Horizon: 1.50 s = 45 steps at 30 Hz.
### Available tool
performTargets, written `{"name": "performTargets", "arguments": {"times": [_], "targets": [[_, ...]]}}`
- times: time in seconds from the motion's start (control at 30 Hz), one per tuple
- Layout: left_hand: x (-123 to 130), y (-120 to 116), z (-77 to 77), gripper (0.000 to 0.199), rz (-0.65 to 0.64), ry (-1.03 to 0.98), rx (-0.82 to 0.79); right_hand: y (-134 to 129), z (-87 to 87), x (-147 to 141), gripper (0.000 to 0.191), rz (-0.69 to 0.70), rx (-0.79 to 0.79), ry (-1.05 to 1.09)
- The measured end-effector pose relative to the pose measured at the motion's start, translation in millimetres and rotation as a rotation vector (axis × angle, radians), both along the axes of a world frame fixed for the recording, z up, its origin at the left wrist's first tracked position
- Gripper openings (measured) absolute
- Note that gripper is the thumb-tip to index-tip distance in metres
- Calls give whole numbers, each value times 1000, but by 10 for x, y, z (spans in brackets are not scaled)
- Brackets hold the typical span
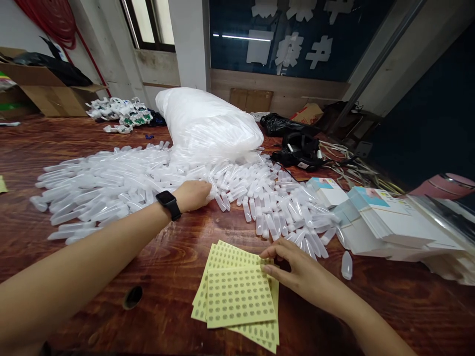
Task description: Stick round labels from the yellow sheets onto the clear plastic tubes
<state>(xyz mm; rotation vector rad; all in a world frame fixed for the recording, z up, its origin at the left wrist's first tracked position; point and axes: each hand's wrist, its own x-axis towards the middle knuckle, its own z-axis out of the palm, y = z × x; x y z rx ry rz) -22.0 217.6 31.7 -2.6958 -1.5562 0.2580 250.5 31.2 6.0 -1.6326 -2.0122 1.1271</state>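
Yellow sheets [241, 296] with rows of small round stickers lie fanned in a stack near the table's front edge. My right hand [293, 267] is at their upper right corner, thumb and fingers apart, fingertips by the top sheet. At the near edge of a wide pile of translucent plastic tubes [107, 178], my left hand [195, 194] has its fingers curled down among the tubes; what they hold, if anything, is hidden. A black watch [168, 205] is on the left wrist. One loose tube [347, 265] lies to the right of my right hand.
A large white plastic bag [211, 123] stands behind the pile. Stacks of white and blue boxes [393, 215] are at the right, near a pink cup [443, 185]. Black headgear [300, 148] and cables lie behind. A round hole [132, 297] opens in the table at front left.
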Motion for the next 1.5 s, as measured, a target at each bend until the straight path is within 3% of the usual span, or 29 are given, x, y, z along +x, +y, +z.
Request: {"name": "performTargets", "arguments": {"times": [0.17,0.33,0.5,0.57,0.67,0.8,0.9,1.07,1.5], "targets": [[8,-38,-60,25,33,-58,-25,-27,-38,17,23,-13,39,-23],[-44,-104,-122,25,95,-251,-89,-59,-71,18,31,-21,69,-29],[-35,-216,63,25,210,-668,-251,-79,-61,6,26,-17,61,-21],[31,-421,169,36,276,-901,-376,-83,-65,4,21,-14,43,-20],[203,-981,210,54,379,-1247,-693,-85,-89,3,17,-9,20,-19],[468,-1786,-59,56,653,-1558,-1068,-75,-105,3,12,0,10,-24],[577,-2053,-336,61,869,-1716,-1160,-57,-67,4,14,18,-3,-35],[562,-2040,-535,64,1000,-1841,-1162,4,44,-8,17,64,-5,-47],[573,-2067,-524,66,977,-1900,-1207,269,101,-140,14,183,41,-150]]}}
